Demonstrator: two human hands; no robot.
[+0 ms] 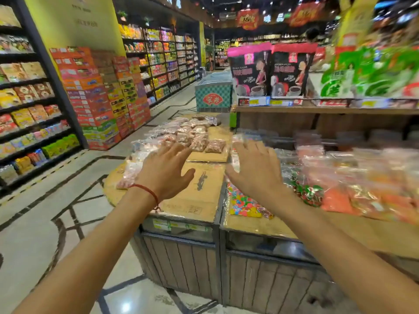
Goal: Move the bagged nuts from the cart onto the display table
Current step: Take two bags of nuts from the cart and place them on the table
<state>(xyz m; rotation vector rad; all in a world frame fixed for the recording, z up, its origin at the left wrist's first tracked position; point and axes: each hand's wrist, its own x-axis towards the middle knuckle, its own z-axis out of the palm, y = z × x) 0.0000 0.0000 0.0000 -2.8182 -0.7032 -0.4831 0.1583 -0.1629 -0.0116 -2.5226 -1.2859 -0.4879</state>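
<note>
- Bagged nuts (195, 137): many clear bags lie in rows toward the far end of the cardboard-topped display table (181, 261).
- Left hand (165, 171) and right hand (256, 173): both spread wide with straight fingers, holding nothing, above the table's bare near part.
- Progress: much stock appears placed. The cart is out of view, so the remainder cannot be judged.
- Adjoining: bagged coloured sweets (244, 203).

Both arms outstretched, left hand (164, 169) and right hand (255, 169) spread flat.

1 thin red cord bracelet (147, 191) is worn at the wrist behind the fingers (175, 149) of the left hand (163, 172).
</note>
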